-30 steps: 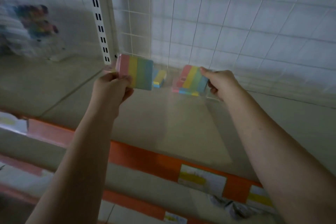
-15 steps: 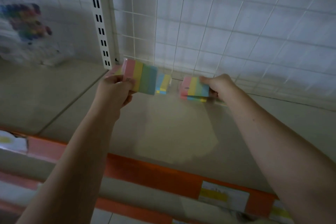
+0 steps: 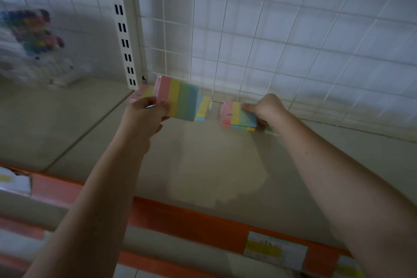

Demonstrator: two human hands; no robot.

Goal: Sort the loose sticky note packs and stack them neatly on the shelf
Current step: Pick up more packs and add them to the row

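Observation:
My left hand (image 3: pixel 144 115) grips a striped sticky note pack (image 3: pixel 178 98) of pink, yellow, green and blue, held upright above the beige shelf (image 3: pixel 203 165). Behind it lie another pack (image 3: pixel 141 92) at the post and a tilted one (image 3: pixel 203 108). My right hand (image 3: pixel 266 108) holds a second striped pack (image 3: pixel 237 113) down on top of another pack (image 3: pixel 239 127) near the wire back grid. A further flat pack (image 3: pixel 272 131) peeks out under my right wrist.
A white wire grid (image 3: pixel 270 40) closes the back of the shelf, and a slotted upright post (image 3: pixel 126 29) stands at the left. A blurred pack of coloured markers (image 3: pixel 31 36) sits far left. An orange price rail (image 3: pixel 203 221) with labels edges the front.
My right hand has lowered its tilted pack flat onto the pack on the shelf. My left hand's pack shifted slightly right toward the back.

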